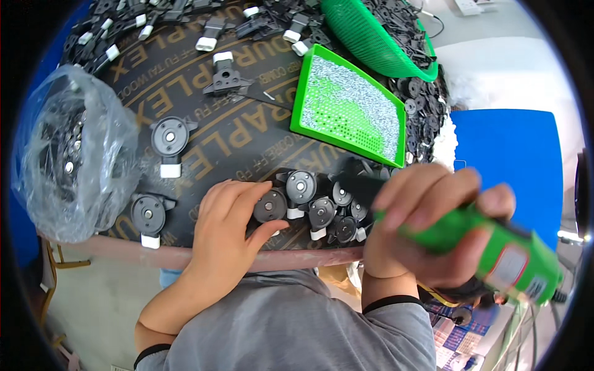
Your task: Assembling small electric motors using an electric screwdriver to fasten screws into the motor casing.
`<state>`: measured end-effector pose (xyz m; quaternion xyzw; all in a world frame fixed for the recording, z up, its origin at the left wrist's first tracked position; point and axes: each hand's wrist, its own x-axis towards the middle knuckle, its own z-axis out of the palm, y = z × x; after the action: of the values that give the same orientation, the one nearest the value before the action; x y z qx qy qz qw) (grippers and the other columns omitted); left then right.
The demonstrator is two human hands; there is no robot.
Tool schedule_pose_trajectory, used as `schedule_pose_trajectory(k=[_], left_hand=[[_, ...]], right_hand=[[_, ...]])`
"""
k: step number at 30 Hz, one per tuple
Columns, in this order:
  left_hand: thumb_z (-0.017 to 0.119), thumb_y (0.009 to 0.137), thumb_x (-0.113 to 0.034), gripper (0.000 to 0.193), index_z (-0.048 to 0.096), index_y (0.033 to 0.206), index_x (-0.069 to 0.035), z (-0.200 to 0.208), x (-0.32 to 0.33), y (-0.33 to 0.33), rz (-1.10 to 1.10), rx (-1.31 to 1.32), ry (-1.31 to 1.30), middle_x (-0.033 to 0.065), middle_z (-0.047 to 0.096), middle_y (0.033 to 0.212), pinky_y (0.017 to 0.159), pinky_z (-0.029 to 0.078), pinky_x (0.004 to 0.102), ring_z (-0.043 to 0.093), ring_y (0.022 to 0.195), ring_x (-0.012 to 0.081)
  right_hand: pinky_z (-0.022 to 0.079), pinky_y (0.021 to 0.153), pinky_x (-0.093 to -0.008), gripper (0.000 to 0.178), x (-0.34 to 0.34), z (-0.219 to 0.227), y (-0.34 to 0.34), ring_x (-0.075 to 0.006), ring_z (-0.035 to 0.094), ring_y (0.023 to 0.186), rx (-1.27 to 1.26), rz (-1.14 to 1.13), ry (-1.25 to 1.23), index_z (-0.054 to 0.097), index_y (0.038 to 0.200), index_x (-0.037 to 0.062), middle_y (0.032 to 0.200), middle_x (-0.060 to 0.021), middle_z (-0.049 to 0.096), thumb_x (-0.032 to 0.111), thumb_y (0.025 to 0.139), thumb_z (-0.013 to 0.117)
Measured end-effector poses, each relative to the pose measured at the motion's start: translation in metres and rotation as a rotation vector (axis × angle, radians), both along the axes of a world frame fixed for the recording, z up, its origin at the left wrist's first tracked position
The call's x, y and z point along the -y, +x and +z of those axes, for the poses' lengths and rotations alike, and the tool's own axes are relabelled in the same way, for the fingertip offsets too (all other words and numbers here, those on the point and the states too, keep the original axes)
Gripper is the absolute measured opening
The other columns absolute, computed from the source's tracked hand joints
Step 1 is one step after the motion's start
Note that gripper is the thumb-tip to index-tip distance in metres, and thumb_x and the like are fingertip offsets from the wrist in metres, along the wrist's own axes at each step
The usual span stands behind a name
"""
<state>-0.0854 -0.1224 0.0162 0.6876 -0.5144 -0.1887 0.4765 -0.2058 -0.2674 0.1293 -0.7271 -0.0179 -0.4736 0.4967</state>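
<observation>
My left hand rests at the near edge of the table, its thumb and index finger curved around a black plastic part with a round disc and a metal centre. Beside it sits a tight cluster of similar black disc parts, some with white ends. My right hand is closed around a green electric screwdriver, blurred by motion. The tool's dark front end points left, over the right side of the cluster; its tip is too smeared to make out.
Two more disc parts lie at left, near a clear plastic bag of small pieces. A green tray holds many tiny silvery pieces. Behind it a green basket is full of black parts. Loose black parts cover the far edge.
</observation>
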Motion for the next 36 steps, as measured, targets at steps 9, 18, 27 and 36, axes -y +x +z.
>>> schedule_pose_trajectory(k=[9,18,27,36], left_hand=[[0.083,0.074,-0.029,0.068,0.056,0.130,-0.002,-0.006,0.000,-0.001,0.005,-0.002,0.012,0.0146,0.058,0.122,0.095,0.044,0.0436,0.056,0.110,0.0346],[0.084,0.074,-0.023,0.064,0.058,0.129,-0.003,-0.007,0.002,0.000,-0.008,0.045,0.009,0.0144,0.060,0.118,0.093,0.045,0.0438,0.057,0.107,0.0346],[0.082,0.075,-0.024,0.060,0.059,0.126,-0.002,-0.005,-0.001,0.001,0.003,0.034,0.026,0.0137,0.060,0.119,0.093,0.044,0.0443,0.056,0.109,0.0347],[0.083,0.071,-0.013,0.057,0.063,0.124,-0.005,-0.008,0.002,0.002,-0.021,0.048,-0.065,0.0116,0.063,0.120,0.095,0.045,0.0414,0.058,0.109,0.0332]], right_hand=[[0.050,0.049,-0.0363,0.019,0.092,-0.036,-0.002,-0.0211,0.050,0.046,0.000,-0.514,0.172,0.040,0.105,0.0047,0.060,-0.0106,0.051,0.015,0.095,0.053],[0.051,0.046,-0.0372,0.019,0.092,-0.044,0.000,-0.0220,0.053,0.045,-0.036,-0.460,0.095,0.037,0.098,0.0006,0.060,-0.0122,0.051,0.014,0.096,0.050],[0.051,0.049,-0.0384,0.020,0.085,-0.041,-0.012,-0.0207,0.052,0.049,0.053,-0.372,0.101,0.042,0.114,0.0077,0.062,-0.0089,0.050,0.020,0.099,0.046],[0.053,0.048,-0.0316,0.031,-0.025,-0.001,-0.017,-0.0198,0.057,0.057,-0.070,0.146,-0.011,0.041,0.120,0.0042,0.075,-0.0094,0.054,0.025,0.099,0.050]])
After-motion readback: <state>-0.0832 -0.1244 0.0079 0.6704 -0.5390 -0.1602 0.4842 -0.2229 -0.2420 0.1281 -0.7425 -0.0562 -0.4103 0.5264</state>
